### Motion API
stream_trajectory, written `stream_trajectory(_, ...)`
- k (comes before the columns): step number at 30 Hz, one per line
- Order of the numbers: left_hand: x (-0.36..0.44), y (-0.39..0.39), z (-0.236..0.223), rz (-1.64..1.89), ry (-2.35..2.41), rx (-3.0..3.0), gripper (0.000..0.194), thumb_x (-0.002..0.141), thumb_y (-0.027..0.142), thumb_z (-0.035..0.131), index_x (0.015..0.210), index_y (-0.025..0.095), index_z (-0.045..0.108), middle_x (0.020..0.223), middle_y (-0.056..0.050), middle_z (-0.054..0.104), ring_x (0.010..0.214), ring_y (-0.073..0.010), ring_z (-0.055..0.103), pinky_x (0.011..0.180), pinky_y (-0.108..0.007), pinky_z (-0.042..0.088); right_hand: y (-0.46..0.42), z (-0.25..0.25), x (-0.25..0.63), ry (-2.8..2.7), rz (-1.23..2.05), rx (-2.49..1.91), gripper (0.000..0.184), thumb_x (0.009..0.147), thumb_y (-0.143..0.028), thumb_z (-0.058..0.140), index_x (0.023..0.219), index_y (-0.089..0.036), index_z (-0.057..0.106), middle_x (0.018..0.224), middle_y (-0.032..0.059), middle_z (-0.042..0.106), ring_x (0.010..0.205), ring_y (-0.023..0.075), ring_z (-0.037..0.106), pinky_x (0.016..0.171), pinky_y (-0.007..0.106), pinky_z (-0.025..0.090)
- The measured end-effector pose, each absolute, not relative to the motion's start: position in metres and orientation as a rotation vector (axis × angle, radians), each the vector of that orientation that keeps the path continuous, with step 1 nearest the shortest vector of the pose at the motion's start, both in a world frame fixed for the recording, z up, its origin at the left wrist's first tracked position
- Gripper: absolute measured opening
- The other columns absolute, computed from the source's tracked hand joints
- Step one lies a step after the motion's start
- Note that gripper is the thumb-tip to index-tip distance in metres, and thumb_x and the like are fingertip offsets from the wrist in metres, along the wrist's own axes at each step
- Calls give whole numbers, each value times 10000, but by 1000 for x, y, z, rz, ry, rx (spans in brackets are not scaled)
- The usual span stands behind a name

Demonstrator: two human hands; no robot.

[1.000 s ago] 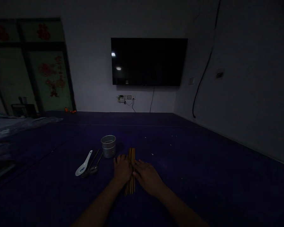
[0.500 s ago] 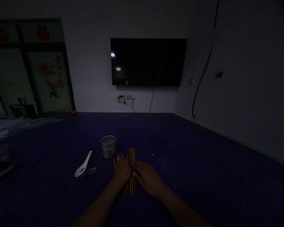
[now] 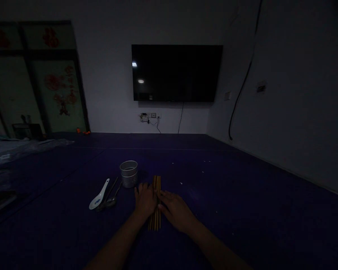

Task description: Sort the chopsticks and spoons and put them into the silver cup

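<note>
A bundle of brown wooden chopsticks [image 3: 158,217] lies lengthwise on the dark blue surface, its ends slightly fanned toward me. My left hand [image 3: 145,200] rests over the bundle's left side, fingers bent and pressed on it; its thumb is partly hidden. From the right, my right hand [image 3: 176,210] touches the sticks with its thumb and fingertips, fingers stretched and apart. Just beyond my left hand stands a grey metal cup [image 3: 129,174] with small holes low in its side. A white ceramic spoon [image 3: 100,195] and metal spoons [image 3: 111,201] lie left of the cup.
Small white scraps [image 3: 181,183] dot the blue surface [image 3: 242,187]. Clear plastic sheeting [image 3: 30,150] lies at the left. A television [image 3: 177,73] hangs on the back wall above sockets [image 3: 152,115]. A black cable [image 3: 243,84] runs down the right wall. The room is dim.
Hardly anything differs. Both hands stay at the chopsticks, with only a tiny shift of my right hand's fingers; the cup and spoons lie as before.
</note>
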State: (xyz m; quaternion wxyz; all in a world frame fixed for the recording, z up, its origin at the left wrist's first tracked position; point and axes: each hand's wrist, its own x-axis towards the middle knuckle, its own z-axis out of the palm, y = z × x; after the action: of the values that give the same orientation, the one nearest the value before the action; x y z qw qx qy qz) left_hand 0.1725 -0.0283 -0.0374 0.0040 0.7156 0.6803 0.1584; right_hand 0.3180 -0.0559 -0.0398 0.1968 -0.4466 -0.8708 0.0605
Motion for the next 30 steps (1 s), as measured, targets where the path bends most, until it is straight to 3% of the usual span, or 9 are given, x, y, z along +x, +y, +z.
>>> stream_trajectory(30, 173, -33, -38, 492, 2115, 2227, 464, 908, 288, 226, 1262, 187, 507, 1362, -106, 477, 1296, -258, 329, 1078, -503, 209, -60, -35, 316, -2436, 181, -1277, 478, 949, -380, 324, 1377, -191, 424, 1383, 120, 475, 1288, 261, 406, 1055, 458, 308)
